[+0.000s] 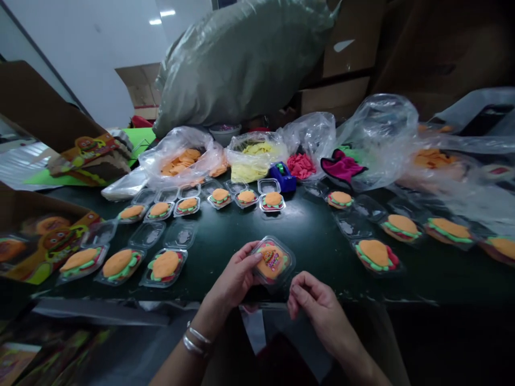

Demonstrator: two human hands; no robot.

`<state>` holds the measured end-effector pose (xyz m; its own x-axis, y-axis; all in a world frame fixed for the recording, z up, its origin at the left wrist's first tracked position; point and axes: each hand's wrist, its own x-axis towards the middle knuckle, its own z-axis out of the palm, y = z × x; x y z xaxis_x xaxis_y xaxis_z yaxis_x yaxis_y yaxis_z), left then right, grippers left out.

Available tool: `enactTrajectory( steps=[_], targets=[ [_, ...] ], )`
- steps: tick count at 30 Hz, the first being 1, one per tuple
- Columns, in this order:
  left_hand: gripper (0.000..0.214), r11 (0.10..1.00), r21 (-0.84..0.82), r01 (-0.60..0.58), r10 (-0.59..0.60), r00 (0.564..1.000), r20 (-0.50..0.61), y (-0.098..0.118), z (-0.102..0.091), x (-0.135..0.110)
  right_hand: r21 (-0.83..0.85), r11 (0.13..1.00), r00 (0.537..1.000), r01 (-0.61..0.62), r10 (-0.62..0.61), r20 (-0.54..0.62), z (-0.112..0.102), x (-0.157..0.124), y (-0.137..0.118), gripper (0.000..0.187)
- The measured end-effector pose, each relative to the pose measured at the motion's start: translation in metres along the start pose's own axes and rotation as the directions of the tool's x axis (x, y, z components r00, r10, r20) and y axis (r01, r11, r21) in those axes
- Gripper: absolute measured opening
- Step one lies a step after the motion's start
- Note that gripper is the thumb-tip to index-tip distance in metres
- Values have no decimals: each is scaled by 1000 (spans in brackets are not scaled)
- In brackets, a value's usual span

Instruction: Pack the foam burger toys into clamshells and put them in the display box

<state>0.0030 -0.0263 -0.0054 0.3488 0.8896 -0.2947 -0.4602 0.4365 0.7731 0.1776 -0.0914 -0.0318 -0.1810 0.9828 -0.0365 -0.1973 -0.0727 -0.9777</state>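
Just above the table's front edge, my left hand (237,273) grips a small clear plastic box (290,262), thumb on top. Its lid is down over a toy-like burger, and a round printed sticker (272,259) with a cartoon burger shows on it. Close by on the right, my right hand (311,297) is closed and apart from the box. Its fingers curl in with the thumb pressed against them; what they hold, if anything, is hidden. Open clear boxes with burgers stand on both sides, such as one burger (164,265) to the left and another burger (374,254) to the right.
Along the back of the dark green table (225,228) lie plastic bags of orange pieces (181,162), yellow pieces (257,149) and red pieces (301,166). A blue tape dispenser (285,178) sits among them, near a magenta cloth (343,166). A printed carton (60,244) stands at left.
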Motion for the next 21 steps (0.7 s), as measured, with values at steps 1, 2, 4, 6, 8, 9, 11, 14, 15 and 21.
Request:
enactTrajectory(
  steps=[1, 2, 4, 6, 8, 9, 11, 14, 15, 21],
  targets=[
    [42, 1000, 0, -1, 1, 1000, -5, 2, 2, -2, 13, 1000, 1000, 4, -4, 12, 0, 2, 1, 28],
    [43, 1000, -1, -3, 3, 1000, -11, 3, 5, -4, 24, 1000, 1000, 10, -10, 20, -1, 4, 1, 28],
    [45, 1000, 0, -8, 8, 1000, -19, 6, 9, -6, 40, 999, 999, 22, -23, 22, -3, 7, -1, 28],
    [46, 1000, 9, -20, 20, 999, -25, 7, 13, -7, 26, 999, 1000, 24, -24, -5, -5, 10, -3, 30],
    [47, 999, 32, -41, 42, 998, -37, 6, 17, -8, -13, 1000, 997, 12, -12, -70, -5, 12, -3, 33],
    [48, 997, 55, -56, 59, 997, -44, 6, 18, -9, -31, 1000, 994, 4, -7, -106, -5, 14, -3, 34],
    [48, 987, 122, -101, 107, 993, -44, 6, 21, -11, -32, 999, 990, -3, -2, -143, -4, 15, -4, 37],
    [47, 976, 169, -135, 138, 990, -7, 5, 22, -17, 38, 999, 997, 4, -1, -82, -3, 14, -8, 38],
    [46, 982, 144, -121, 121, 993, 6, 5, 21, -19, 75, 997, 999, 8, -5, -42, -3, 13, -9, 37],
    [37, 995, -98, 29, -19, 995, 98, -8, 26, -33, 334, 942, 992, 16, -58, 113, -2, 5, -3, 28]
  ],
)
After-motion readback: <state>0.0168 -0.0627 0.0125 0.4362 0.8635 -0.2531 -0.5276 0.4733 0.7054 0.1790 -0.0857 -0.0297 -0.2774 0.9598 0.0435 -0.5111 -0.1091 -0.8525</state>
